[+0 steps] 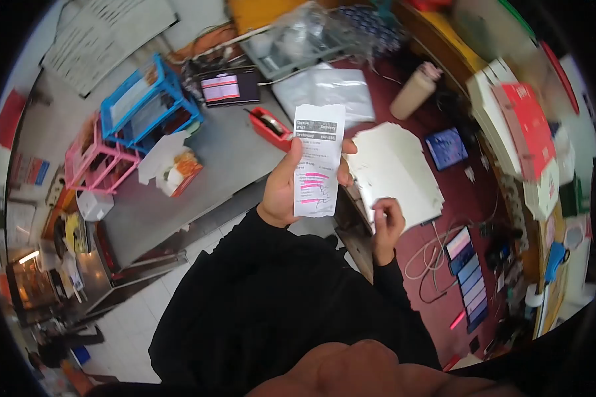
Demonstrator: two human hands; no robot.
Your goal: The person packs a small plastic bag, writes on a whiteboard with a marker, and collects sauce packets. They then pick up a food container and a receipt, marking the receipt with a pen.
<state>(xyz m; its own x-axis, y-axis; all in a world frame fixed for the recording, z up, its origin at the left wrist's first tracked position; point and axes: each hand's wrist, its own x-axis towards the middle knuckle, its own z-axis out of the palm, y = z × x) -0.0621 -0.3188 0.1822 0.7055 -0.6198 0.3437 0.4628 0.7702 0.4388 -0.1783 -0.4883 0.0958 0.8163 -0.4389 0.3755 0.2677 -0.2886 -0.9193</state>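
A white printed receipt [318, 159] with pink highlighter strokes and some handwriting is held up in front of me. My left hand [283, 188] grips it, with the thumb over the left edge and fingertips showing past the right edge. Lower to the right, my right hand [388, 228] has its fingers curled in front of a flat stack of white cardboard [397, 172]; whether something small is between them I cannot make out. Behind the receipt, a red stapler-like object [269, 128] lies on the grey metal counter [132, 228].
Blue [151, 106] and pink [99, 155] racks stand at left, beside an open food box [172, 165]. The red table [420, 264] holds a tablet [446, 149], a tumbler [415, 91], phones [467, 274] and cables. A grey tray [304, 56] sits at the back.
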